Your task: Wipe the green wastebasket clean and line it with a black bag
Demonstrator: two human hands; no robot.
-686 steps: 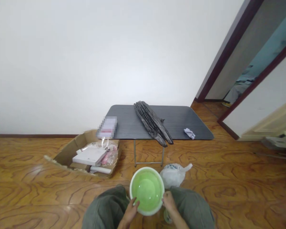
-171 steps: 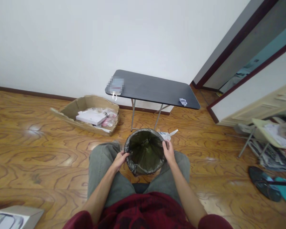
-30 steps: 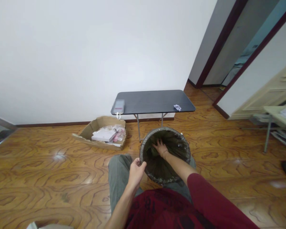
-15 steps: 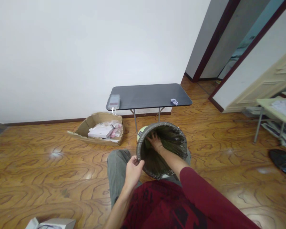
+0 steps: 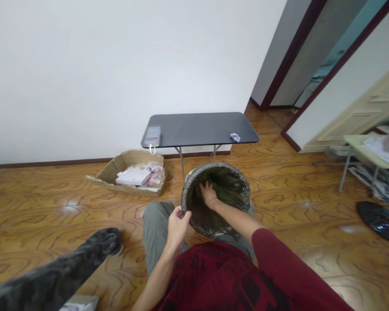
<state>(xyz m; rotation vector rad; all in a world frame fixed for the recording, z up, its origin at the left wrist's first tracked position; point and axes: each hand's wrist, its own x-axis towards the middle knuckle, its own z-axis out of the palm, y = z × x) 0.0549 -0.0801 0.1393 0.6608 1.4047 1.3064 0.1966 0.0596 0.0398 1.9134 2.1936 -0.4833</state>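
Note:
A round trash can (image 5: 215, 169) lined with a dark plastic bag (image 5: 231, 190) is tilted towards me between my knees. The bag is folded over its rim. My left hand (image 5: 178, 222) pinches the bag-covered rim on the near left side. Inside the can is my right hand (image 5: 209, 194), its fingers spread against the liner on the inner wall. Nothing shows in that hand. The outside of the can is mostly hidden.
A dark folding table (image 5: 197, 129) stands by the wall with crumpled paper (image 5: 235, 137) and a blurred device (image 5: 153, 136) on it. A torn cardboard box (image 5: 106, 175) holds packaging. Another person's camouflage leg (image 5: 84, 259) is at left; a pale stool (image 5: 369, 147) stands at right.
Another person's leg has come into view at the lower left. My right hand stays inside the can, its fingers slightly shifted. The view has turned a little.

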